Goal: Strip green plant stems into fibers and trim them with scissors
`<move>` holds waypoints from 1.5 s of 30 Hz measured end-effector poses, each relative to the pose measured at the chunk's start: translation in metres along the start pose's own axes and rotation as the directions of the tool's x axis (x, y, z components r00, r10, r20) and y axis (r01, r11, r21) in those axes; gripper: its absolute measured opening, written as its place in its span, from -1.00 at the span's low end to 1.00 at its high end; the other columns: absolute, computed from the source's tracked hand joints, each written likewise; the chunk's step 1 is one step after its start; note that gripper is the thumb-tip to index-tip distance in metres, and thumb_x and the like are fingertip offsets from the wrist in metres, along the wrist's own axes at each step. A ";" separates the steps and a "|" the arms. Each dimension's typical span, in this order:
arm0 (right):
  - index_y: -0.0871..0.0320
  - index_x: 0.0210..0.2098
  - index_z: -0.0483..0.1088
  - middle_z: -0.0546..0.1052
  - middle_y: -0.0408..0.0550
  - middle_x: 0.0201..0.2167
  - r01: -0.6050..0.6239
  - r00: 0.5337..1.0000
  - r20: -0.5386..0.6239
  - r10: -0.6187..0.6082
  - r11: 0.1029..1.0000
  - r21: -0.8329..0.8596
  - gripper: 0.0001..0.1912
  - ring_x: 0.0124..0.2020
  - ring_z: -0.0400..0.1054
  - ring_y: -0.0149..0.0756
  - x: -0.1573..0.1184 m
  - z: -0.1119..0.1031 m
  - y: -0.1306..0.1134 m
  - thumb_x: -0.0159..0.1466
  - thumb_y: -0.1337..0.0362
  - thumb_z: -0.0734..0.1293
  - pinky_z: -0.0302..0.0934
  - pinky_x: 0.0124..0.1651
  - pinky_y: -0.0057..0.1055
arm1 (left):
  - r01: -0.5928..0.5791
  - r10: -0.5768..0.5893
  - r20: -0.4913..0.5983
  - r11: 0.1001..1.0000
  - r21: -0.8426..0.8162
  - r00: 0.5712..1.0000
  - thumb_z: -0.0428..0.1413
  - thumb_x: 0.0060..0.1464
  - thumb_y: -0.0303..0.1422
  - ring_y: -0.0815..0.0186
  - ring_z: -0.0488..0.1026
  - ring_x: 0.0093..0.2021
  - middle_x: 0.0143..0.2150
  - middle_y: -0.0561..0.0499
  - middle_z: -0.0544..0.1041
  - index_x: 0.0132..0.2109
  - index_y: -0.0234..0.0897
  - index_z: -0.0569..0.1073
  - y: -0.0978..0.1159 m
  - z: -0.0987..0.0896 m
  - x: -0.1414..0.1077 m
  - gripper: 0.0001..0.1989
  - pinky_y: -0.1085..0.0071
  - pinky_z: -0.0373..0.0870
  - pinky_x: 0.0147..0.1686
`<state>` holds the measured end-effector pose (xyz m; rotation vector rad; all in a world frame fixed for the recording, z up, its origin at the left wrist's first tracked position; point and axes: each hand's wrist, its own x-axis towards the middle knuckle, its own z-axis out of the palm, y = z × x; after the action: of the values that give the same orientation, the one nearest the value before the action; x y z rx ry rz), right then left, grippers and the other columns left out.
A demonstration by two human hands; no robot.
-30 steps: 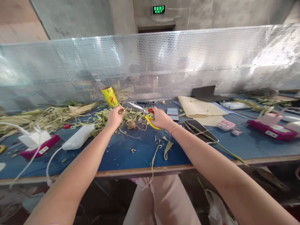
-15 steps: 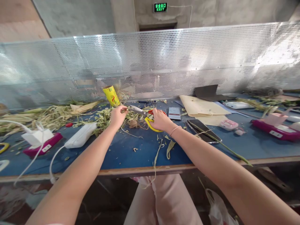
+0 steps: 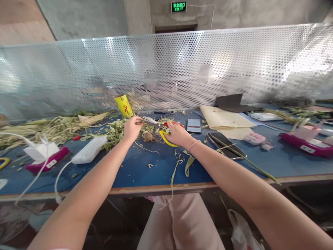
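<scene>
My right hand (image 3: pixel 179 134) is wrapped round the handles of a pair of scissors (image 3: pixel 165 139), one loop yellow and the other red. The metal blades point left and reach close to my left hand (image 3: pixel 133 128). My left fingers are pinched together near the blade tips; what they hold, if anything, is too small to make out. Just behind that hand, a yellow printed tube (image 3: pixel 124 106) leans at a tilt. Under and around both hands lie dry green plant scraps (image 3: pixel 116 131) and a brownish fibrous clump (image 3: pixel 148 136).
To the left are dried leaves (image 3: pixel 70 125), a white power bank (image 3: pixel 90 150) and a magenta power strip (image 3: pixel 48 161) with cables. On the right lie a phone (image 3: pixel 226 146) under a stem, brown paper (image 3: pixel 221 118), and another magenta strip (image 3: pixel 307 146). A perforated metal screen (image 3: pixel 171 69) stands behind.
Hardly anything differs. My hands and the scissors stay almost in place, with only a slight shift of the fingers and blades.
</scene>
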<state>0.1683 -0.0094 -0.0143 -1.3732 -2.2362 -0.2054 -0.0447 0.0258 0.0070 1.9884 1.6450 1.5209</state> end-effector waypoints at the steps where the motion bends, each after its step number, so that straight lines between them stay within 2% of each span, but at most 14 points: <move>1: 0.25 -0.11 0.17 0.42 0.11 -0.22 0.002 1.000 0.007 -0.002 1.000 0.004 -0.60 -0.13 0.27 -0.14 0.000 0.000 0.000 0.19 0.07 0.13 0.12 -0.12 -0.31 | 0.001 -0.001 0.002 1.000 -0.004 1.000 0.15 -0.24 -0.40 0.25 0.48 -0.31 -0.38 -0.06 0.54 -0.28 -0.33 0.43 -0.001 0.000 0.000 -0.74 0.33 0.37 -0.22; 9: 0.24 -0.12 0.19 0.43 0.09 -0.24 0.017 1.000 0.016 -0.017 1.000 0.012 -0.63 -0.14 0.26 -0.14 0.001 0.000 0.001 0.20 0.10 0.14 0.11 -0.14 -0.32 | -0.035 0.035 -0.001 0.999 0.012 0.999 0.15 -0.24 -0.41 0.26 0.48 -0.32 -0.39 -0.05 0.53 -0.30 -0.31 0.42 -0.004 0.002 0.001 -0.76 0.32 0.36 -0.20; 28: 0.21 -0.12 0.22 0.44 0.06 -0.27 -0.006 0.998 0.069 0.005 1.000 0.010 -0.69 -0.15 0.28 -0.19 0.003 -0.005 0.001 0.20 0.18 0.14 0.10 -0.15 -0.36 | -0.022 0.021 0.006 0.998 0.064 1.000 0.15 -0.23 -0.36 0.24 0.48 -0.33 -0.38 -0.07 0.54 -0.29 -0.30 0.42 -0.008 0.002 0.002 -0.75 0.31 0.34 -0.24; 34: 0.22 -0.10 0.19 0.45 0.07 -0.22 -0.024 1.000 0.008 0.024 0.999 0.045 -0.69 -0.14 0.30 -0.20 0.005 -0.002 0.005 0.20 0.20 0.14 0.11 -0.14 -0.40 | -0.018 0.018 0.004 0.997 0.080 1.000 0.15 -0.20 -0.35 0.23 0.48 -0.31 -0.37 -0.06 0.53 -0.30 -0.29 0.42 -0.008 0.001 0.002 -0.77 0.32 0.34 -0.23; 39: 0.25 -0.14 0.16 0.47 0.11 -0.31 -0.157 0.988 0.015 0.157 0.982 0.104 -0.69 -0.27 0.36 -0.17 0.009 0.001 0.014 0.23 0.16 0.09 0.12 -0.25 -0.39 | -0.066 0.067 0.002 0.988 0.139 0.998 0.11 -0.13 -0.34 0.26 0.47 -0.34 -0.38 -0.04 0.53 -0.26 -0.28 0.41 -0.002 -0.002 -0.001 -0.78 0.34 0.33 -0.24; 41: 0.29 -0.13 0.14 0.46 0.15 -0.30 -0.197 0.980 -0.005 0.199 0.973 0.120 -0.67 -0.25 0.35 -0.13 0.010 0.003 0.018 0.23 0.15 0.08 0.13 -0.21 -0.35 | -0.076 0.075 0.010 0.990 0.118 0.997 0.08 -0.10 -0.33 0.29 0.46 -0.37 -0.39 -0.01 0.53 -0.21 -0.27 0.40 -0.001 -0.002 -0.001 -0.76 0.36 0.34 -0.26; 45: 0.37 -0.11 0.12 0.38 0.27 -0.15 -0.177 0.968 -0.157 0.194 0.977 0.117 -0.58 -0.05 0.24 -0.07 0.010 0.005 0.025 0.20 0.13 0.12 0.04 0.01 -0.27 | -0.058 0.057 0.009 0.998 0.028 0.998 0.06 -0.09 -0.30 0.33 0.43 -0.45 -0.41 0.00 0.51 -0.14 -0.27 0.38 -0.004 0.001 0.000 -0.70 0.39 0.34 -0.33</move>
<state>0.1844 0.0119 -0.0172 -1.4442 -1.9406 -0.1340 -0.0471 0.0279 0.0040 2.0707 1.6288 1.5149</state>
